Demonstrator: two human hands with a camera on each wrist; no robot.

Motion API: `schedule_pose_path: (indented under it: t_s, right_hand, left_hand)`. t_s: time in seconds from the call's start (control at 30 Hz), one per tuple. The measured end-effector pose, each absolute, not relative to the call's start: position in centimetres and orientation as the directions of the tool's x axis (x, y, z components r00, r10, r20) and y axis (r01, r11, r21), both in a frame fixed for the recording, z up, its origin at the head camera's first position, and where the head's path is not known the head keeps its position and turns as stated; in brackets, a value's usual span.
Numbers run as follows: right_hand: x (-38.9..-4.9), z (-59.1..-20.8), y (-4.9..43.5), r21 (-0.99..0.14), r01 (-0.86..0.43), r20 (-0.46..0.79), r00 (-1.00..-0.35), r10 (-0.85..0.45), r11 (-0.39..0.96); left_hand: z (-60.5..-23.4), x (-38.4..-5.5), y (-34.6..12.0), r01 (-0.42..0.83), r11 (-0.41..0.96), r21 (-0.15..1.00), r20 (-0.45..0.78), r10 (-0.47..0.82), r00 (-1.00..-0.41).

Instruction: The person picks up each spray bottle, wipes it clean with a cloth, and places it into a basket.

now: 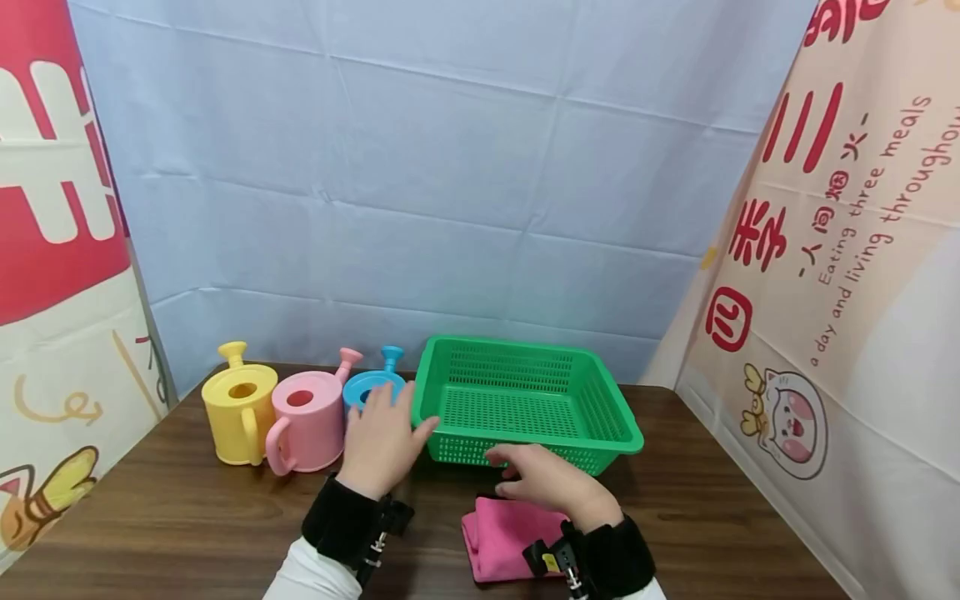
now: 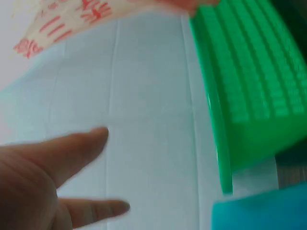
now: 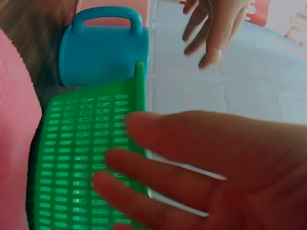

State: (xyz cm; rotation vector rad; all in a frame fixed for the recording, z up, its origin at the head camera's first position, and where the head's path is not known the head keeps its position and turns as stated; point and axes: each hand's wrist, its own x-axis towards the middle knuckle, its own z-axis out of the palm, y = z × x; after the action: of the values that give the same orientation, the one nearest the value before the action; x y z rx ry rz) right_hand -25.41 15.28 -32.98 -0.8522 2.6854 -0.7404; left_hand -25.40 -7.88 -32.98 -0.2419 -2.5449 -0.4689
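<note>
On the printed curtain (image 1: 862, 208) to the right I can read "Eating three meals" and "a day and living throughou…", cut by the view's edge, beside large red Chinese characters. From my head view the green basket (image 1: 637, 439) sits upright toward the back of the table (image 1: 705, 517), its mouth facing up and its long axis running left to right. The blue watering can (image 1: 358, 385) stands just beside its left end, with its spout pointing up and away; the pink watering can (image 1: 311, 425) and yellow watering can (image 1: 238, 417) line up further left, handles toward me. A folded pink cloth (image 1: 498, 542) lies in front of the basket, partly hidden by my right wrist.

My left hand (image 1: 381, 442) is above the blue can, apart from it, fingers extended, thumb spread, holding nothing. My right hand (image 1: 543, 479) is over the cloth, fingers parted and slightly bent, gripping nothing; I cannot tell whether its fingertips touch the basket.
</note>
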Motion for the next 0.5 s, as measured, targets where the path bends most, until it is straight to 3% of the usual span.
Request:
schedule_pose_path:
  t_s: [0.1,0.23,0.5]
  right_hand:
    - [-25.6,-33.5,15.5,-0.508,-0.453,-0.131,-0.800,-0.585,0.733]
    - [-26.1,-34.3,15.5,-0.439,-0.399,-0.220,-0.821,-0.527,0.805]
    - [-27.1,-35.8,15.7,-0.428,-0.297,-0.329,-0.829,-0.453,0.854]
  left_hand:
    - [-32.8,-25.6,-9.1,0.183,0.926,0.330,0.533,-0.023,-0.846]
    - [-32.6,-25.8,-10.6,0.059,0.920,0.389,0.393,-0.108,-0.913]
    - [-33.7,-26.4,-11.9,-0.025,0.897,0.441,0.201,-0.126,-0.971]
